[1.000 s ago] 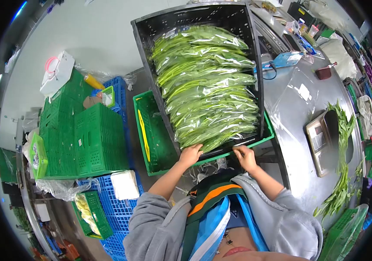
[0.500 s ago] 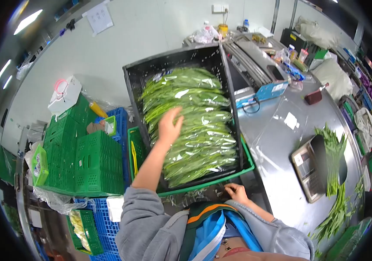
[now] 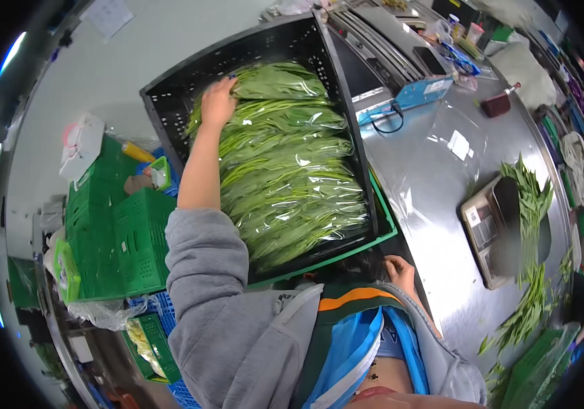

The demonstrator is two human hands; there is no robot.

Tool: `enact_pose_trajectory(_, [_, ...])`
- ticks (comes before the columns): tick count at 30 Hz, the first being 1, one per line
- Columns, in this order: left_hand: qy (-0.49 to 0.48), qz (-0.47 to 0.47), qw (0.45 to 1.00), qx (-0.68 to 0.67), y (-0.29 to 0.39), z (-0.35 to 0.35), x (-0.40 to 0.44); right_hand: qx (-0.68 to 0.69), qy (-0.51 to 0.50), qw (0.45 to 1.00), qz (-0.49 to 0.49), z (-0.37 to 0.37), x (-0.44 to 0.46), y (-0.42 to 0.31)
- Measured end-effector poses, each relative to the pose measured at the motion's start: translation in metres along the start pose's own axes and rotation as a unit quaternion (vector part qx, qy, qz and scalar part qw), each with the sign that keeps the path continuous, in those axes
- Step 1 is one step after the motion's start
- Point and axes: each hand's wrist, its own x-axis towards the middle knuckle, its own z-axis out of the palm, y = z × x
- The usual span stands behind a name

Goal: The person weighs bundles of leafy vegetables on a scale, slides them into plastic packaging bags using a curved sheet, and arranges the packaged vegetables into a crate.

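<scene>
A black crate (image 3: 230,51) stands tilted on a green crate (image 3: 386,217), filled with rows of leafy greens in clear bags (image 3: 292,170). My left hand (image 3: 220,102) reaches to the far left of the black crate, its fingertips over the edge of the farthest bag; whether they grip it is hidden. Near the table's front left edge, below the crate's right corner, is my right hand (image 3: 400,271), its fingers bent and drawn together. Nothing that it might hold can be made out.
Right of the crates is a metal table (image 3: 435,238) with a scale (image 3: 484,232), loose greens (image 3: 534,300), a dark red tool (image 3: 497,104) and a blue-edged device (image 3: 408,101). Stacked green crates (image 3: 138,238) stand at the left, beside blue pallets (image 3: 166,307).
My left hand has left the black crate's near edge and moved across the bags to its far left. My right hand has come off the near rim. The view has shifted.
</scene>
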Motion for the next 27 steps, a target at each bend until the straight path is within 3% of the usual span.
enact_pose_trajectory(5, [0.025,-0.018,0.999,-0.045,0.026,0.023,0.015,-0.005,0.008,0.999,0.041,0.022,-0.006,0.016])
enact_pose_trajectory(7, [-0.045,0.034,0.997,0.052,0.04,0.021,0.009,-0.012,0.006,1.0,0.022,0.029,0.005,-0.004])
enact_pose_trajectory(8, [-0.039,0.033,0.997,0.053,0.044,0.014,0.001,-0.012,-0.014,0.997,0.068,0.028,0.009,-0.019])
enact_pose_trajectory(11, [-0.071,0.087,0.993,0.036,0.041,-0.016,0.009,-0.025,0.007,1.0,0.003,0.037,0.019,-0.023])
enact_pose_trajectory(13, [-0.228,0.022,0.938,-0.258,0.017,-0.026,0.039,-0.019,0.011,1.0,-0.004,0.043,0.017,-0.016])
enact_pose_trajectory(15, [-0.167,0.017,0.944,-0.285,0.015,-0.021,0.063,-0.021,-0.003,0.999,-0.024,0.05,0.016,-0.014])
enact_pose_trajectory(17, [-0.131,0.017,0.97,-0.204,0.014,0.0,0.085,-0.033,0.002,0.998,-0.046,0.054,0.013,-0.014])
enact_pose_trajectory(18, [-0.138,0.018,0.972,-0.19,0.013,0.02,0.087,-0.042,0.01,0.998,-0.044,0.056,0.011,-0.011])
enact_pose_trajectory(19, [-0.22,-0.017,0.965,-0.144,0.029,0.013,0.083,-0.051,0.018,0.998,-0.04,0.057,0.009,-0.009])
enact_pose_trajectory(22, [-0.209,-0.021,0.977,-0.021,0.046,0.064,0.036,-0.046,0.026,0.998,0.023,0.059,-0.003,0.0])
enact_pose_trajectory(27, [-0.209,-0.002,0.978,-0.027,0.052,0.078,0.003,-0.053,0.037,0.997,0.032,0.066,-0.019,-0.002])
